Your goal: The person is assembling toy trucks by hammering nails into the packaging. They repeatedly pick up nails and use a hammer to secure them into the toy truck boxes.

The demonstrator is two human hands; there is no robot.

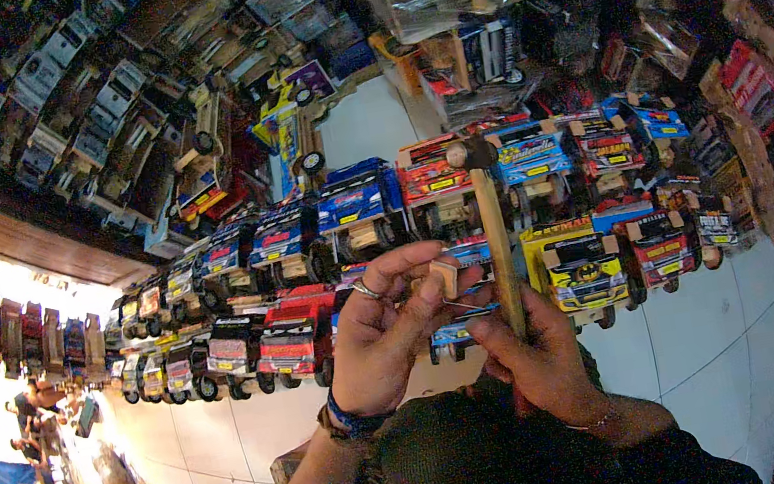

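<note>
My left hand, with a ring and a dark wristband, pinches a small light-brown wooden block between thumb and fingers. A thin, nail-like metal piece sticks out beside the thumb; its far end is hard to make out. In my right hand is a hammer, gripped low on its wooden handle. The hammer stands nearly upright, its head above and to the right of the block, apart from it.
Toy trucks stand in two rows beyond my hands, among them a yellow truck, a red truck and a blue truck. More toy trucks are stacked farther back. White tiles cover the floor. At left is a bright doorway.
</note>
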